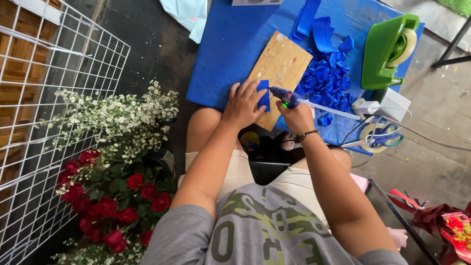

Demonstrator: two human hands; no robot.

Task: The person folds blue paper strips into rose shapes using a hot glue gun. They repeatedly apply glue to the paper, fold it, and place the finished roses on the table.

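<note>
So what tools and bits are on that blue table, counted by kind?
Glue gun, in the right hand: 1
Wooden board: 1
Tape dispenser, green: 1
Scissors: 1
Blue piece under the left hand: 1
Total: 5

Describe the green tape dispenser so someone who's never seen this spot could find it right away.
Find the blue table. On its far right corner, beyond the heap of blue petals, stands the tape dispenser. It is the only bright green thing there, bulky, holding a pale tape roll.
</note>
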